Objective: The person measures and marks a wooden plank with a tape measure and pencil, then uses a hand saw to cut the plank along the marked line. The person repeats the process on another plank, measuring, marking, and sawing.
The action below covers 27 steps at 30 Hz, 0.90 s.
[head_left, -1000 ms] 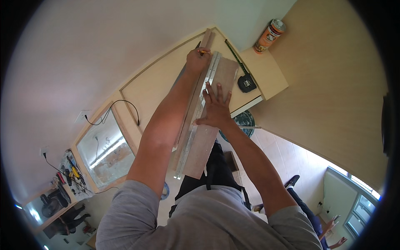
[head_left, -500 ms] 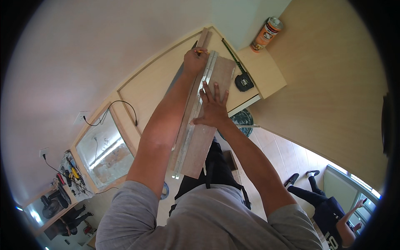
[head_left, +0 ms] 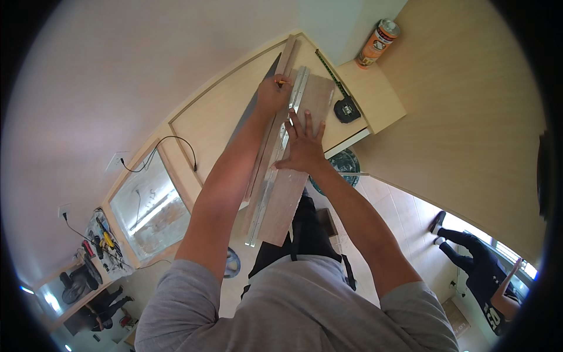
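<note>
A long wooden board (head_left: 284, 202) lies lengthwise before me on the pale worktop (head_left: 205, 126), its near end jutting past the edge. Along it runs a slim silvery metal strip (head_left: 262, 212). My right hand (head_left: 305, 151) presses flat on strip and board, fingers spread. Beyond it, my left hand (head_left: 273, 97) is closed around a thin orange-yellow pencil (head_left: 281, 82), beside the strip's left side. A narrow wooden batten (head_left: 286, 56) passes under that hand. A dark grey flat piece (head_left: 245, 120) lies left of the batten, partly hidden by my forearm.
Right of the board sits a black tape measure (head_left: 346, 110) with its blade (head_left: 331, 70) pulled out. An orange canister (head_left: 378, 44) stands in the far corner. A black cable (head_left: 190, 149) and tools (head_left: 105, 240) lie leftward. Another person (head_left: 484, 270) is at the lower right.
My left hand with the pencil has slid nearer to me along the batten. My right hand keeps its place on the board. The view has shifted slightly, and the other person has moved.
</note>
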{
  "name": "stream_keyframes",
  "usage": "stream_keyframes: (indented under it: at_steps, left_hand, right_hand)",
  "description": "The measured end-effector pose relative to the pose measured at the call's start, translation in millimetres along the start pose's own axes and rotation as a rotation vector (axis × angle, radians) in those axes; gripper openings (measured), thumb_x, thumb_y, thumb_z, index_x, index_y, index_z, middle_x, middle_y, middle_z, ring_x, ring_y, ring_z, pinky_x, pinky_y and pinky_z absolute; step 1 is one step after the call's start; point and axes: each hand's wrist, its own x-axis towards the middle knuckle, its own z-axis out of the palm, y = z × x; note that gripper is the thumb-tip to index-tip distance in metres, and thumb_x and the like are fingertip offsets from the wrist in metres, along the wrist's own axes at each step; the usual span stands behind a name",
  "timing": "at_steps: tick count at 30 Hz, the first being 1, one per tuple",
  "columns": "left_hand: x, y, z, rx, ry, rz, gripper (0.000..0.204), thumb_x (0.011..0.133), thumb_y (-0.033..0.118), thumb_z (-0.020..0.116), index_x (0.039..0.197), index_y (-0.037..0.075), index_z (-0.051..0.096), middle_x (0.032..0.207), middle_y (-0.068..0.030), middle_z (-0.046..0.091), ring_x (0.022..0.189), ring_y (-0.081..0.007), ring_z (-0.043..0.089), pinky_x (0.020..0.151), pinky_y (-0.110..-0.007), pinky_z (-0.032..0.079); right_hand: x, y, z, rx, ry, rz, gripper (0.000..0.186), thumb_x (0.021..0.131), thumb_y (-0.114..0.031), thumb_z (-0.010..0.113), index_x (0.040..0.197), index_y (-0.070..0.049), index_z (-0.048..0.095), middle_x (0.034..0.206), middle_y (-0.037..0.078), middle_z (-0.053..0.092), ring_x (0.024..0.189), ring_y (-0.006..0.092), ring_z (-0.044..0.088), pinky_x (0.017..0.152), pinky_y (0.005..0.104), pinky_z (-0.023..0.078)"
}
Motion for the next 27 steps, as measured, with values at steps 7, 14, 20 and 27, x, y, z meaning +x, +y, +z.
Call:
stream_keyframes:
  at_steps: [7, 14, 20, 27]
  left_hand:
    - [-49.5, -3.0, -21.8, -0.101, -0.064, -0.019, 0.025, 0.091, 0.016, 0.065, 0.104, -0.002, 0.075, 0.086, -0.0118, 0.074, 0.079, -0.0155, 0.067, 0.074, -0.031, 0.052]
    - [-105.5, -6.2, -42.8, -0.045, -0.117, -0.125, 0.023, 0.092, 0.013, 0.063, 0.105, -0.003, 0.074, 0.089, -0.0117, 0.074, 0.083, -0.0163, 0.068, 0.078, -0.03, 0.052]
    - [-156.5, -8.9, -58.6, -0.057, -0.121, -0.123, 0.024, 0.091, 0.015, 0.065, 0.107, -0.002, 0.074, 0.096, -0.0136, 0.077, 0.091, -0.0175, 0.072, 0.082, -0.031, 0.053]
    - [-216.2, 1.1, -81.7, -0.015, -0.076, -0.169, 0.019, 0.089, 0.013, 0.064, 0.1, 0.0, 0.074, 0.085, -0.0163, 0.075, 0.073, -0.0257, 0.07, 0.072, -0.035, 0.054]
  right_hand:
    - [0.2, -1.4, 0.7, -0.044, 0.013, 0.02, 0.137, 0.059, -0.077, 0.081, 0.164, -0.009, 0.027, 0.176, 0.01, 0.001, 0.159, 0.0442, -0.008, 0.116, 0.0791, 0.0]
    - [0.2, -4.0, -0.5, -0.075, 0.023, 0.033, 0.14, 0.057, -0.077, 0.082, 0.165, -0.008, 0.025, 0.176, 0.01, 0.001, 0.159, 0.0447, -0.006, 0.116, 0.0793, 0.002]
    - [-0.5, -5.2, 1.7, -0.1, 0.035, 0.044, 0.14, 0.058, -0.077, 0.082, 0.165, -0.007, 0.025, 0.176, 0.011, 0.005, 0.159, 0.0458, -0.002, 0.116, 0.0789, 0.006]
    - [7.0, -0.7, 14.0, -0.156, 0.071, 0.033, 0.14, 0.058, -0.078, 0.082, 0.164, -0.006, 0.026, 0.176, 0.01, 0.004, 0.159, 0.0455, -0.003, 0.116, 0.0787, 0.006]
